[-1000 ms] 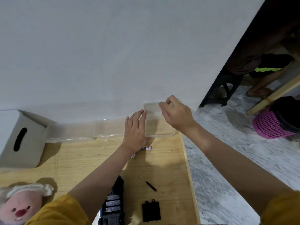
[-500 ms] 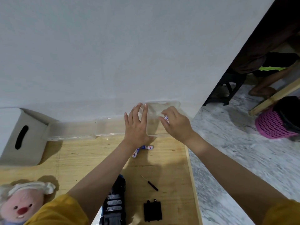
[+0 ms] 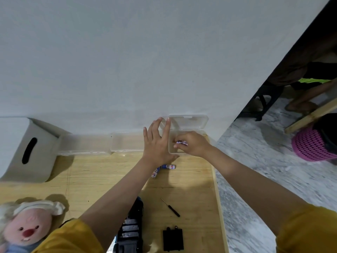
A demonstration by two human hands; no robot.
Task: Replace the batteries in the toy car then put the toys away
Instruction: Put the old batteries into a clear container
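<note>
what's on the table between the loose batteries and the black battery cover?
Head view: only the small screwdriver lies between the loose batteries and the battery cover; the rest is bare wooden table.

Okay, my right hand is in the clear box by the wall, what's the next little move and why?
Probably lift the right hand out of the open clear box with the batteries its fingers pinch, while the left hand steadies the box. The toy car lies with its battery bay uncovered.

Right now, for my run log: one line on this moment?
left hand steadies clear box | right hand pinches batteries inside | toy car open
</note>
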